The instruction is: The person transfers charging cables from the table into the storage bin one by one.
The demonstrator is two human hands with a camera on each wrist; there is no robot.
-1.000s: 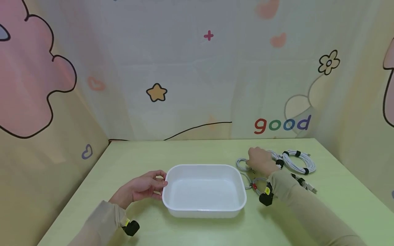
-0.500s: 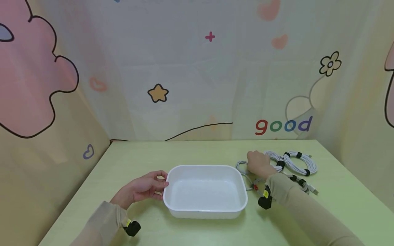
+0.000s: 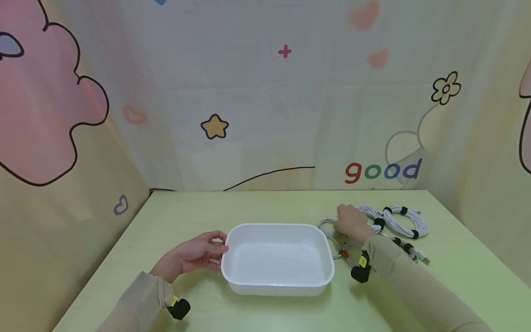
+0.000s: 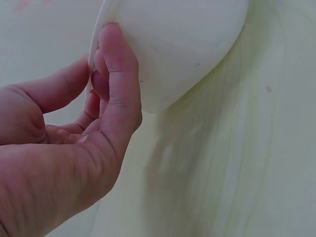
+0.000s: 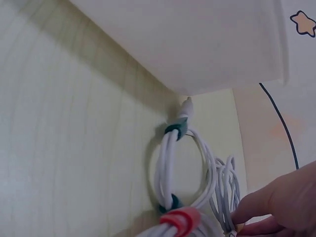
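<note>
My left hand grips the left rim of a white plastic basin that stands on the table. In the left wrist view the thumb and fingers pinch the basin's thin rim from both sides. Right of the basin, my right hand reaches down among coiled cables. In the right wrist view its thumb and fingers pinch the lower end of a bundled grey-white cable. Nearer the basin lies another coiled cable with dark green ties and a red tie. The basin holds nothing.
Farther right on the pale green table lie several more cables: a large white coil with black straps, one beside it, and a bundle with a plug end. A printed curtain stands behind the table.
My right hand stays among the cables, shifting only slightly. The left hand keeps its grip on the basin's rim. The whole head view drifts slightly.
</note>
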